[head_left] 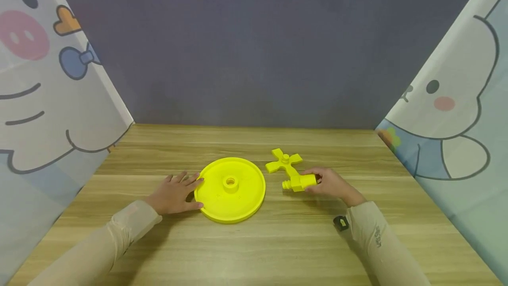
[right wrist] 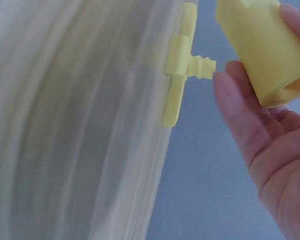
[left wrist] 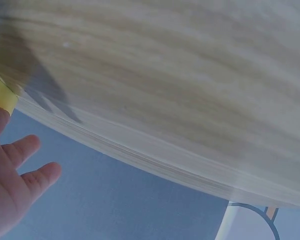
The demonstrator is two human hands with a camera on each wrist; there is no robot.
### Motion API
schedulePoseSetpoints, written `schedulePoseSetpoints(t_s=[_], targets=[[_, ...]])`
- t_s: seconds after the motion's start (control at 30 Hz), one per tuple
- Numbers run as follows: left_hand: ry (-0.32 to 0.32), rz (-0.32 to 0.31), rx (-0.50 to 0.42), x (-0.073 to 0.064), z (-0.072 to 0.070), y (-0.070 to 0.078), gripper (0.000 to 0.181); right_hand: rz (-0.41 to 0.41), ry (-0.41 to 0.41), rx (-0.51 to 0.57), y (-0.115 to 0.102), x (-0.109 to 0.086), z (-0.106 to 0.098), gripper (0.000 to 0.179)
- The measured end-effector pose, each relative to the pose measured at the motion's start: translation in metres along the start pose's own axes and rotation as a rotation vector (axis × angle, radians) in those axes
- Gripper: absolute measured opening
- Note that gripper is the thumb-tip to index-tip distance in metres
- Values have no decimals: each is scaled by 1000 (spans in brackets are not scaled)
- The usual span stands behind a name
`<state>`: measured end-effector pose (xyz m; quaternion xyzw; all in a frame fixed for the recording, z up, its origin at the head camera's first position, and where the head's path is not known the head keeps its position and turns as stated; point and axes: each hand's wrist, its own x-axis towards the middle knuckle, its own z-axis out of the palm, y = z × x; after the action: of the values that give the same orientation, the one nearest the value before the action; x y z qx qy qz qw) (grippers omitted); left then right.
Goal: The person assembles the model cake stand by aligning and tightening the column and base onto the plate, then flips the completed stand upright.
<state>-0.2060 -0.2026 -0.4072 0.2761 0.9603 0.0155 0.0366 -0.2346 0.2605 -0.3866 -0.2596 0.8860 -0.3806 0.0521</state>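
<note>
A round yellow tray-like disc (head_left: 247, 191) with a raised rim and a hollow hub at its centre lies on the wooden table. My left hand (head_left: 173, 193) touches its left edge with spread fingers; in the left wrist view only a corner of yellow (left wrist: 1, 95) shows beyond the fingers. Between thumb and fingers, my right hand (head_left: 332, 184) holds a yellow hollow cylinder (head_left: 303, 182), its ribbed narrow end pointing left. Just behind it lies a yellow four-armed cross piece (head_left: 284, 159). A ribbed peg (right wrist: 202, 67) stands up from the cross's middle in the right wrist view.
A small black object (head_left: 341, 223) is by the right cuff. The wooden table (head_left: 246, 255) ends at a dark grey panel (head_left: 254, 47) at the back. Cartoon-printed cloths (head_left: 39, 114) hang on both sides.
</note>
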Motion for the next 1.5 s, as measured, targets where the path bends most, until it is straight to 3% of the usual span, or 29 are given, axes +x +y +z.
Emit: schedulePoseSetpoints(t_s=[0.23,0.43,0.6,0.83,1.13,1.5], targets=[[-20,-6,-11,1,-5,2,85,9,69,180,-3,0,-1,43],[-32,-17,-21,0,-6,3,83,4,129,237,-7,1,1,44],[-23,-10,-26,0,-6,3,84,20,173,230,-11,3,2,44],[-14,-1,-25,1,-8,3,83,16,163,209,-21,9,7,44],[-24,-10,-24,-1,-8,4,83,-28,137,199,-31,23,20,41],[-16,-8,-23,-1,-5,2,84,-124,111,94,-45,44,37,41]])
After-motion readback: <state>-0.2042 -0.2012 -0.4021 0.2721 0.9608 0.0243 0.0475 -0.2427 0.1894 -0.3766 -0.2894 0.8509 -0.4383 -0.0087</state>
